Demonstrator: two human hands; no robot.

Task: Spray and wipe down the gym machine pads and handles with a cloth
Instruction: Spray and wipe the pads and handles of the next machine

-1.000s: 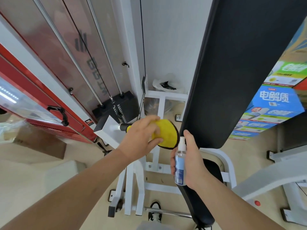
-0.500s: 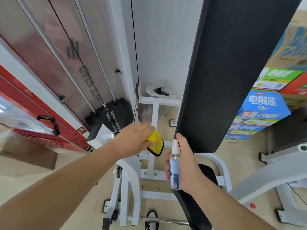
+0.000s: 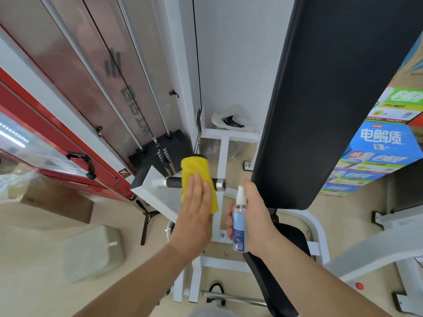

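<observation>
Near 6 o'clock, right hand (image 3: 256, 216) curled round upright spray bottle (image 3: 239, 225). Just at its 9 o'clock, left hand (image 3: 194, 216) flat, fingers straight, pressing yellow cloth (image 3: 194, 168) draped over black handle (image 3: 174, 182). Farther, toward 1 o'clock, tall black back pad (image 3: 332, 99).

Left grip (image 3: 194, 209) flat, straight-fingered, pressing cloth (image 3: 194, 167); right grip (image 3: 257, 216) curled round upright spray bottle (image 3: 239, 223).
</observation>
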